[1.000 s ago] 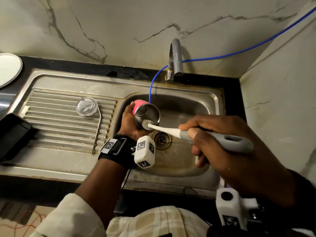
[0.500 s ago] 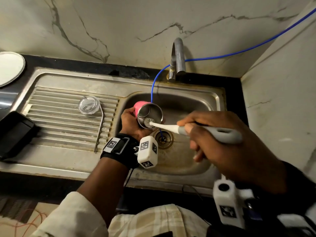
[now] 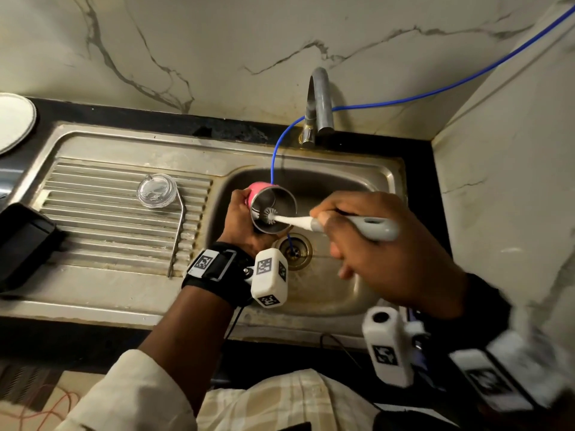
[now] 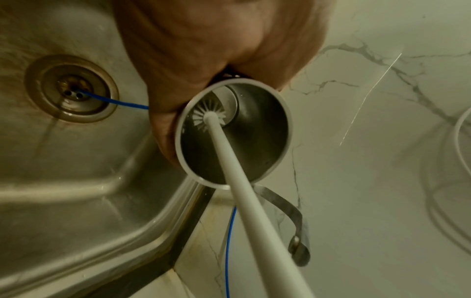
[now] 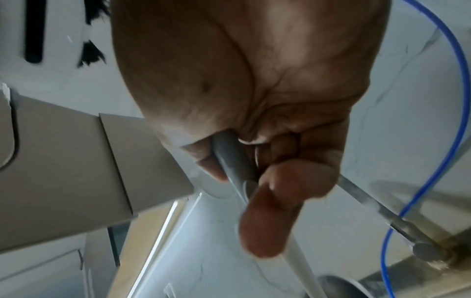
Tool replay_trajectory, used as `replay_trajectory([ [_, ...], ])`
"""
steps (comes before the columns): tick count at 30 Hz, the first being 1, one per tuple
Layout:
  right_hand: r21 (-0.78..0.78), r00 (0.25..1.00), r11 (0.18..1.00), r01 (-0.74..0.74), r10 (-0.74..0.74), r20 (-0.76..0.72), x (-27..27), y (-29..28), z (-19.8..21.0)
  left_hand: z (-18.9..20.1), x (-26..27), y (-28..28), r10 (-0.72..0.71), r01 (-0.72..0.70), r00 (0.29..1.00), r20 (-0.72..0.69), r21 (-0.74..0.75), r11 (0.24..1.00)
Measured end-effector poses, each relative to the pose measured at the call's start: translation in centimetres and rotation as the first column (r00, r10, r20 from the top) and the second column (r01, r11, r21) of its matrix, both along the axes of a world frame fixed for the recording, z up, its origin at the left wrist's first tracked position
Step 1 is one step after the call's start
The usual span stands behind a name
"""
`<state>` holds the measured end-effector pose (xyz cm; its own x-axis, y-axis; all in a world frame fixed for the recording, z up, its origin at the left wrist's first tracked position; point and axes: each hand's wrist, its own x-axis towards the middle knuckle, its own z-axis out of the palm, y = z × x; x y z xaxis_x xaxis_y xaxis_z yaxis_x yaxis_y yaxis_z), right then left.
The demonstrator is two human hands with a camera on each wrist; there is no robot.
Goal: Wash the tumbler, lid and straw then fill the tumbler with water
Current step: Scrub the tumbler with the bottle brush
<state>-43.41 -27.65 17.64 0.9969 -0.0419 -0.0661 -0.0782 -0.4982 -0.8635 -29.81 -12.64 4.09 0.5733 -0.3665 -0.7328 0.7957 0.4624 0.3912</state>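
My left hand (image 3: 241, 220) grips a pink tumbler (image 3: 259, 189) with a steel inside, tilted on its side over the sink basin (image 3: 357, 284), its mouth toward the right. My right hand (image 3: 382, 253) holds the grey handle of a white bottle brush (image 3: 370, 228). The brush head (image 4: 207, 118) is inside the tumbler (image 4: 254, 129), near its bottom. My right fingers (image 5: 265, 221) curl round the handle (image 5: 229, 161). A clear lid (image 3: 157, 190) and a bent metal straw (image 3: 177, 234) lie on the ribbed drainboard at the left.
A steel tap (image 3: 319, 107) stands behind the basin, with a thin blue tube (image 3: 277, 150) running down into the drain (image 3: 294, 251). A black object (image 3: 21, 244) sits at the drainboard's left edge and a white plate (image 3: 14, 121) at far left. Marble walls close the back and right.
The brush head has gone from the tumbler's rim deeper inside. The tumbler's mouth has turned a little more toward the right hand.
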Motion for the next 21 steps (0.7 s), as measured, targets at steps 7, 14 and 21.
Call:
replay_trajectory([
  [7,0.023,1.000,1.000,0.000,0.000,-0.001,-2.5,-0.2,2.0,-0.2,0.2,0.7,0.033,-0.034,0.999,-0.040,-0.031,0.999],
  [14,0.001,0.997,0.998,0.061,-0.061,0.044,0.5,1.1,-1.8,0.2,0.1,0.2,-0.016,0.015,0.999,-0.041,-0.027,1.000],
  [21,0.195,0.993,0.975,0.108,-0.098,-0.064,-3.7,-0.2,1.9,0.9,0.4,1.4,0.023,-0.024,1.000,-0.014,-0.016,1.000],
])
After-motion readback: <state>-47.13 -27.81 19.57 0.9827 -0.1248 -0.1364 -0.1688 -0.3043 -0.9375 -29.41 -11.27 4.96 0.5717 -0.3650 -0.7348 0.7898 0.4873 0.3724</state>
